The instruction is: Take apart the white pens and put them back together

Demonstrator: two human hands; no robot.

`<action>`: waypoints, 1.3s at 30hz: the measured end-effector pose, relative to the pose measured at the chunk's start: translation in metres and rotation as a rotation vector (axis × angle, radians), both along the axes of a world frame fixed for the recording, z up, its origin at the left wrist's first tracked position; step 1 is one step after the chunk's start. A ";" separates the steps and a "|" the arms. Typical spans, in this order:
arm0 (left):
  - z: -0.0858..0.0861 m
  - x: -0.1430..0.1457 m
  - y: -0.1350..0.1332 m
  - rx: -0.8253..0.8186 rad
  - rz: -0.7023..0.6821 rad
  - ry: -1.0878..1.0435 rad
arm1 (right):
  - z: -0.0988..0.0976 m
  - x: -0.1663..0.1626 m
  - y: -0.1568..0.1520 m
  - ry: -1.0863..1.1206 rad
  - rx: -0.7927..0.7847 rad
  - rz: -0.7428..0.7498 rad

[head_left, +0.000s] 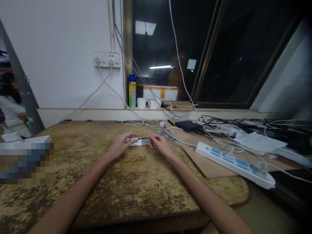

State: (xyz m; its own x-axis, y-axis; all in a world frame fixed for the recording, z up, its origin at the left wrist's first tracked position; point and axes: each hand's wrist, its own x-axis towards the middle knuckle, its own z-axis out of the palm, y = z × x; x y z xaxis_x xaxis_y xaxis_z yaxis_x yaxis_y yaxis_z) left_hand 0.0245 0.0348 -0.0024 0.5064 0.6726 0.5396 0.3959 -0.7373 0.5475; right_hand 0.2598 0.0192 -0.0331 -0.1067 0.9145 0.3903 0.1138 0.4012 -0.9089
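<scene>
A small row of slim white and grey pens (141,142) with a dark line along the far side lies crosswise between my hands, just above or on the worn wooden table (136,182); I cannot tell which. Curled round the left end of the row is my left hand (120,145), its thumb over the pens. At the right end, my right hand (159,144) has its fingers pinched together on the pen tips. A crumpled clear plastic bag (162,132) lies just beyond my right hand.
On the right, a power strip (234,164) rests on a cardboard sheet (195,156) amid tangled cables and a black box (187,125). The windowsill holds a spray can (132,91), a white mug (142,103) and a flat brown carton (179,105). Another person (11,100) is at far left.
</scene>
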 end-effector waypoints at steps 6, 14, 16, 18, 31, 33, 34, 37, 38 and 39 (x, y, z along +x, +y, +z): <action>-0.002 -0.010 0.007 0.022 0.144 -0.014 | -0.002 0.009 0.007 0.055 0.009 -0.122; -0.013 -0.018 0.018 0.049 0.211 -0.008 | -0.002 0.011 0.009 0.020 0.136 -0.163; -0.014 -0.018 0.019 0.055 0.211 -0.013 | -0.002 0.010 0.008 -0.011 0.160 -0.171; -0.014 -0.018 0.019 0.056 0.210 -0.012 | -0.002 0.010 0.007 -0.029 0.174 -0.178; -0.014 -0.017 0.018 0.092 0.185 0.010 | 0.001 0.008 0.004 -0.052 0.203 -0.185; -0.014 -0.017 0.018 0.095 0.183 0.023 | 0.001 0.008 0.004 -0.049 0.194 -0.187; -0.014 -0.017 0.018 0.094 0.183 0.027 | 0.001 0.007 0.004 -0.047 0.189 -0.190; -0.012 -0.016 0.016 0.080 0.192 0.031 | 0.002 0.007 0.003 -0.028 0.173 -0.194; -0.012 -0.016 0.015 0.071 0.194 0.030 | 0.003 0.007 0.003 -0.020 0.163 -0.196; -0.011 -0.016 0.014 0.061 0.193 0.028 | 0.003 0.007 0.003 -0.016 0.153 -0.197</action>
